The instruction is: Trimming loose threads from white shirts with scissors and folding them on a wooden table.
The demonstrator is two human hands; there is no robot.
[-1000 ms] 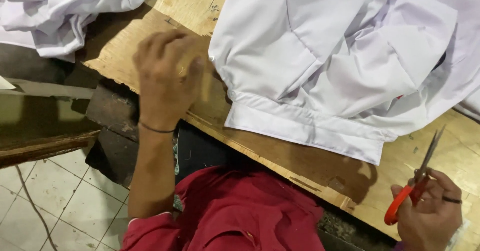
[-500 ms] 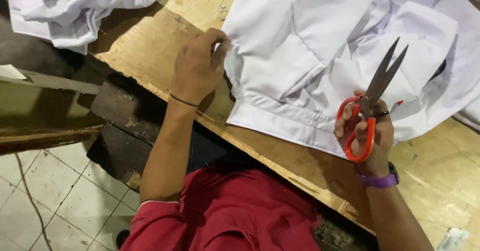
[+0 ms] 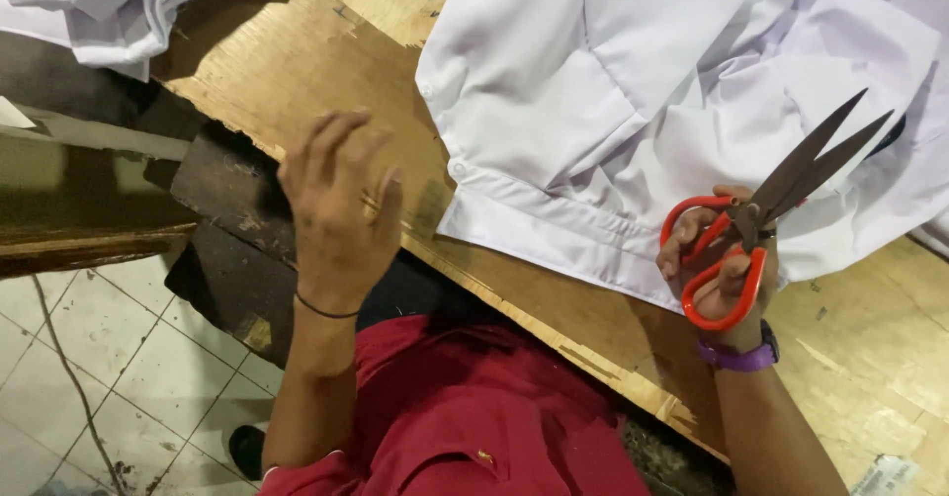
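The left hand (image 3: pixel 341 205) hovers open above the near edge of the wooden table (image 3: pixel 297 56), fingers spread, holding nothing, just left of the white shirt (image 3: pixel 613 91). To the right, the right hand (image 3: pixel 717 264) grips red-handled scissors (image 3: pixel 761 219), blades slightly apart over the shirt's near hem.
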